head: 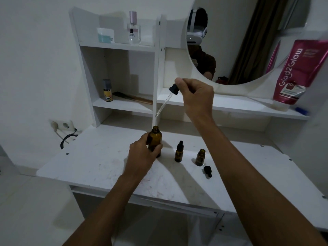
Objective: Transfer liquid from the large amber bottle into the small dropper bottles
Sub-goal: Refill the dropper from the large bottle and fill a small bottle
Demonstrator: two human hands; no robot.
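The large amber bottle (155, 137) stands uncapped on the white desk (99, 167), and my left hand (142, 155) grips its body. Above it and to the right, my right hand (195, 96) pinches the black bulb of a glass dropper (166, 100), whose tip hangs tilted down-left, clear of the bottle's mouth. To the right stand two small amber dropper bottles: one capped (178, 152), one open (200, 158). A loose black dropper cap (208, 170) lies in front of the open one.
White shelves behind hold a perfume bottle (133, 29), a small yellow-labelled bottle (108, 91), a comb (134, 98) and a pink tube (298, 71). A round mirror (248, 38) hangs at the back right. A wall socket with cable (63, 126) is at left.
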